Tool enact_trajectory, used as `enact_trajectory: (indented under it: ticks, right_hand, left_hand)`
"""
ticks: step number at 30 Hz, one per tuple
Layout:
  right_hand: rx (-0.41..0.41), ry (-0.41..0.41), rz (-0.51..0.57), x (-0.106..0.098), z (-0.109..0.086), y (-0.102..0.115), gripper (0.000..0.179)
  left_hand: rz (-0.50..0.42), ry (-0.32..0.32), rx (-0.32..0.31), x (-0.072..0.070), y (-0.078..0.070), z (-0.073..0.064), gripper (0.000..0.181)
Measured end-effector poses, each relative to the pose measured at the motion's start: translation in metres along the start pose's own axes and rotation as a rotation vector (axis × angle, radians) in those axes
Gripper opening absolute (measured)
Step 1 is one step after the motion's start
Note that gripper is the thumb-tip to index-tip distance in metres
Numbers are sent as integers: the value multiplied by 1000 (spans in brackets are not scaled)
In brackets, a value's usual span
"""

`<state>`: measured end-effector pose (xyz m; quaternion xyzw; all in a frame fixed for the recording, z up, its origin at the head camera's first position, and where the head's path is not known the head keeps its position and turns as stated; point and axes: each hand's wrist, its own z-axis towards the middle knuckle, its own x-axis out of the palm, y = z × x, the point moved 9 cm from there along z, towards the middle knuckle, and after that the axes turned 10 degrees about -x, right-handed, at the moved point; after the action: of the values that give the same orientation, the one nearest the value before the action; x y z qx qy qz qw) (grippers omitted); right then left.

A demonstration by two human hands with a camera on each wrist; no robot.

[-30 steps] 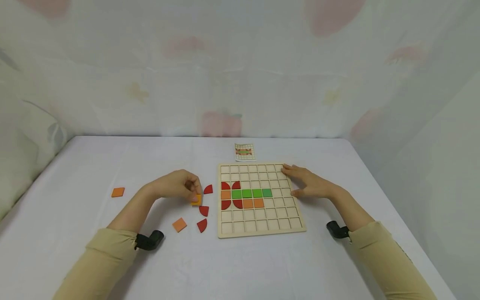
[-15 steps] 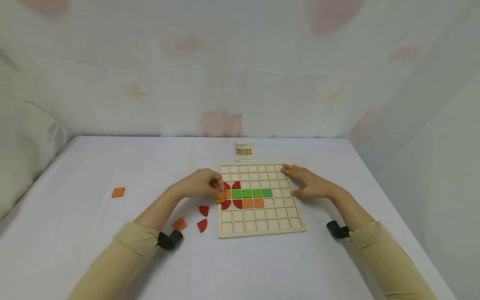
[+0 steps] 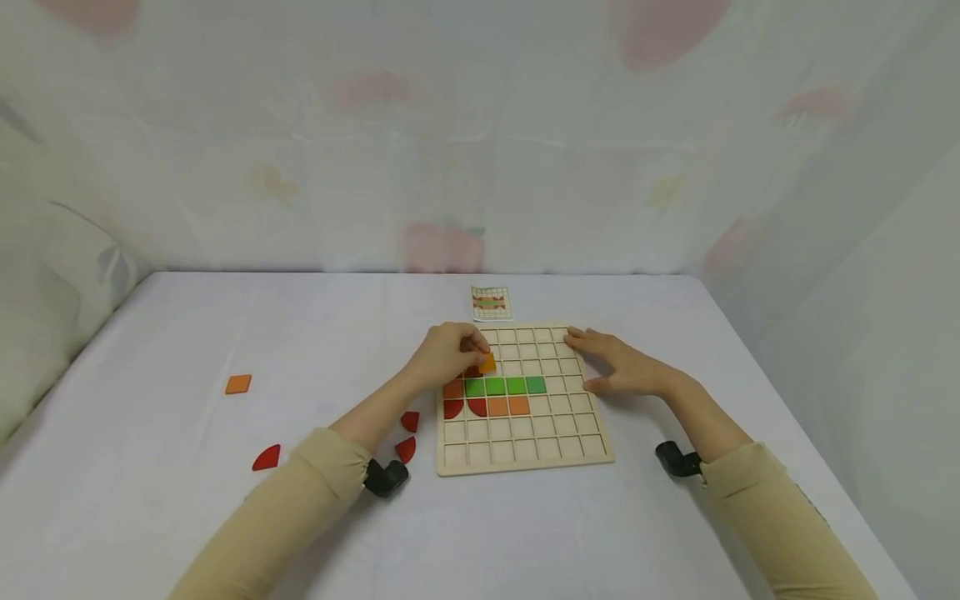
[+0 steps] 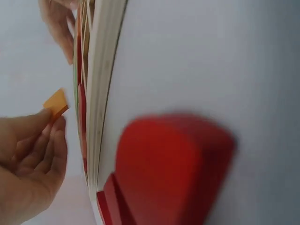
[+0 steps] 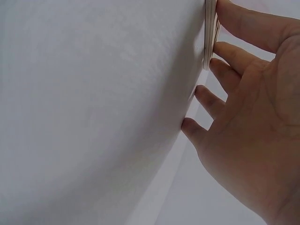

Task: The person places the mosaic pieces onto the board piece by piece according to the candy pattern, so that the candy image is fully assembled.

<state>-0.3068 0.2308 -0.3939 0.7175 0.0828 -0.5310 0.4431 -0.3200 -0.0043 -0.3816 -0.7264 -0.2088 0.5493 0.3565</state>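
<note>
My left hand (image 3: 447, 354) pinches an orange square tile (image 3: 487, 363) between thumb and fingers above the wooden grid board (image 3: 523, 452). In the left wrist view that tile (image 4: 56, 102) is tilted and apart from the board. A row of green square tiles (image 3: 495, 386) runs across the board's middle, with an orange tile (image 3: 453, 389) at its left end. Below lie red quarter-circle pieces (image 3: 453, 408) and orange tiles (image 3: 507, 406). My hand partly hides the pieces above the row. My right hand (image 3: 621, 364), fingers spread, touches the board's right edge.
A small printed pattern card (image 3: 491, 303) lies behind the board. Red quarter-circle pieces (image 3: 406, 450) lie beside its left edge, another red piece (image 3: 266, 457) farther left. A loose orange tile (image 3: 238, 384) sits at the far left. The left forearm covers part of the table.
My left hand has carried the orange tile rightward from the table to over the board. Its forearm now covers a loose orange tile and uncovers a red piece. The right hand stays put.
</note>
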Motion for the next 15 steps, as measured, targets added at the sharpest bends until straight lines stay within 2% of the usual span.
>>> enact_trajectory:
  ticks: [3, 9, 15]
  right_hand:
    - [-2, 1, -12, 0, 0, 1, 80]
    - [4, 3, -17, -1, 0, 2, 79]
    - [-1, -3, -1, -1, 0, 2, 79]
  left_hand:
    - [-28, -47, 10, 1, -2, 2, 7]
    - [4, -36, 20, 15, -6, 3, 7]
    - [40, -41, 14, 18, -11, -1, 8]
